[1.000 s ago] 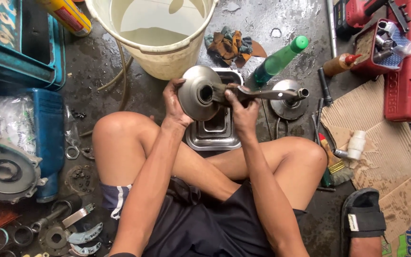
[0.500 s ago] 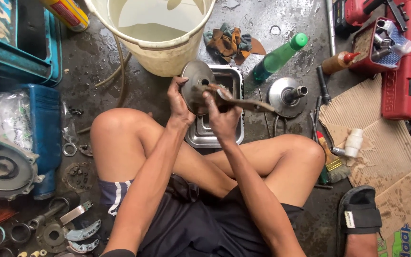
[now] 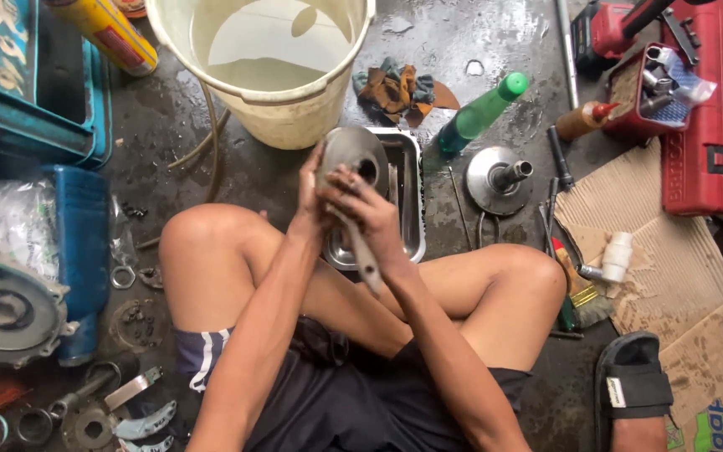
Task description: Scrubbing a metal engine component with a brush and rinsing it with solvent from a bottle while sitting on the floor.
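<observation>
At 9 o'clock of the hands, a grey engine cover [image 3: 2,305] lies beside a blue crate [image 3: 77,243]. At 12 o'clock stands a cream bucket [image 3: 282,109]. The left hand [image 3: 315,205] is closed on the rim of a round metal pulley disc [image 3: 353,159], held tilted above a steel tray [image 3: 407,201]. The right hand [image 3: 370,213] is wrapped around a brush handle [image 3: 366,259], touching the disc face. At 3 o'clock, a second disc with shaft [image 3: 495,177] rests on the floor, a green bottle [image 3: 479,113] at 2 o'clock.
</observation>
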